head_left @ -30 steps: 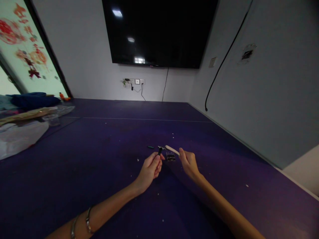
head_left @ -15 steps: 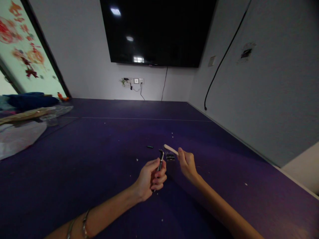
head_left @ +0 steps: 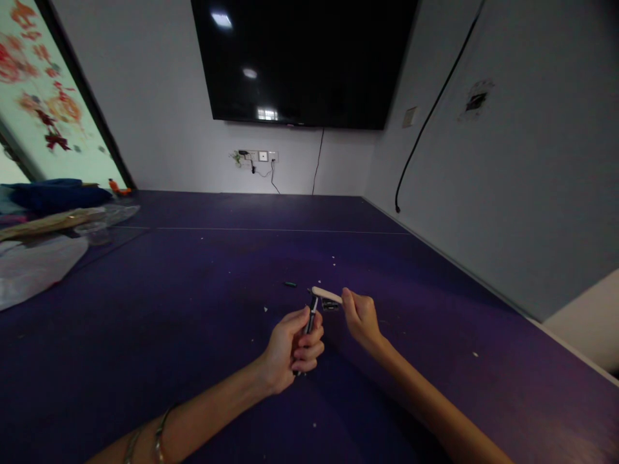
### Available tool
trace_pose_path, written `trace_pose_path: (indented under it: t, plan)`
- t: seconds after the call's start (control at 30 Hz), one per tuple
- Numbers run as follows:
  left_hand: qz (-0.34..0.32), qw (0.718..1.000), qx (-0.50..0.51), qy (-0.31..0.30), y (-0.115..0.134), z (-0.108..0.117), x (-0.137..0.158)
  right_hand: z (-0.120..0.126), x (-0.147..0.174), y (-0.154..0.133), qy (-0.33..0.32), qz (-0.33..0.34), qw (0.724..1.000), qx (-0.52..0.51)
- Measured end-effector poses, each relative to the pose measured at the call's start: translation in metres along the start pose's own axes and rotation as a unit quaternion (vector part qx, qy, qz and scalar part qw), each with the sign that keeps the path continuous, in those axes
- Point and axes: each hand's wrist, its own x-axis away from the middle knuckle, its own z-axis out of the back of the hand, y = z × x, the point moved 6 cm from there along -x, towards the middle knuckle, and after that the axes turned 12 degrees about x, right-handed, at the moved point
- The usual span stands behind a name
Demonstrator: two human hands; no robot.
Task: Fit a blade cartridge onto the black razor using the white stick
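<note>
My left hand (head_left: 298, 348) is closed round a slim dark pen-like tool (head_left: 312, 316) with a pale strip along it, held upright; its exact kind I cannot make out. In my right hand (head_left: 362, 317), pinched between thumb and fingers, is a pale flat stick (head_left: 327, 294) with a rounded end. The stick's far end lies over the tool's top, and whether the two touch I cannot tell. Behind the stick, partly covered by it, a small dark rectangular piece (head_left: 331, 305) lies on the purple surface (head_left: 217, 309). A short dark green piece (head_left: 291, 284) lies farther left.
Small white scraps (head_left: 265, 309) are scattered over the surface. Plastic bags (head_left: 43, 264) and dark blue cloth (head_left: 58, 195) lie at the far left. A large television (head_left: 304, 58) hangs on the wall above sockets (head_left: 262, 156); a black cable (head_left: 435, 103) runs down the right wall.
My right hand has moved slightly left, bringing the stick's rounded end from right of the tool to over its top. My left hand keeps its grip almost in place.
</note>
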Motion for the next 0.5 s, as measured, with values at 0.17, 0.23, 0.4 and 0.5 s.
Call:
trace_pose_path:
  t: [0.17, 0.23, 0.4, 0.5]
  plan:
    - [-0.016, 1.0, -0.019, 0.016, 0.004, 0.002, -0.001, 0.004, -0.001, 0.004, 0.02, -0.002, 0.999, 0.03]
    - [-0.019, 0.999, -0.029, 0.024, 0.004, 0.003, -0.002, 0.005, -0.002, 0.0, 0.019, 0.004, 1.0, 0.022]
    - [-0.021, 0.998, -0.048, 0.023, 0.004, 0.004, -0.001, -0.001, 0.0, 0.002, -0.001, 0.016, 1.0, 0.021]
    - [-0.048, 0.996, -0.073, 0.028, 0.008, 0.009, -0.005, -0.001, -0.002, 0.017, -0.008, -0.002, 1.0, 0.028]
